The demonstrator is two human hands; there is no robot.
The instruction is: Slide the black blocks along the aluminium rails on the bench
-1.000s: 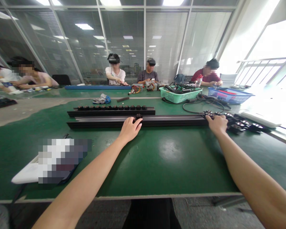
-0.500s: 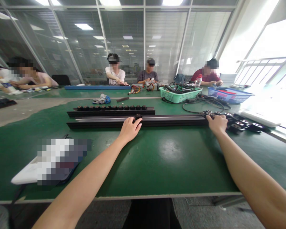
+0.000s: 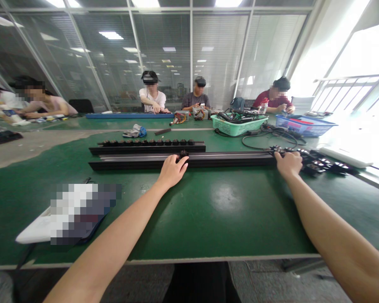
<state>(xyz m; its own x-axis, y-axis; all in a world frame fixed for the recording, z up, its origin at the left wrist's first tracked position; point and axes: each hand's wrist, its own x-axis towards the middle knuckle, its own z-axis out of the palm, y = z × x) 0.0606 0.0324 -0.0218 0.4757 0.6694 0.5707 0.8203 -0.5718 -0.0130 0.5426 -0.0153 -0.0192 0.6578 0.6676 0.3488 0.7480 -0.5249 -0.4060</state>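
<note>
A long black rail (image 3: pixel 230 160) with a shiny strip along its top lies across the green table. My left hand (image 3: pixel 173 171) is closed at the rail's middle, fingers and thumb around a small black fitting (image 3: pixel 183 154) on top. At the rail's right end my right hand (image 3: pixel 289 163) is closed on it; its fingertips are partly hidden. Just beyond and to the right of that hand lies a pile of black fittings (image 3: pixel 316 168). Behind the rail stands a shorter black rail (image 3: pixel 145 149), with a row of small black fittings (image 3: pixel 151 143) along it.
A white device with a dark cover (image 3: pixel 34 229) lies front left. Farther back are grey-blue gloves (image 3: pixel 135 131), a green basket (image 3: pixel 236 127) of black parts, a blue basket (image 3: pixel 306 128) and loose black cables (image 3: pixel 255 141). Several people sit around the table's far side.
My hands stay in almost the same place on the rail and fitting. At the far right, a co-worker's hands have shifted slightly.
</note>
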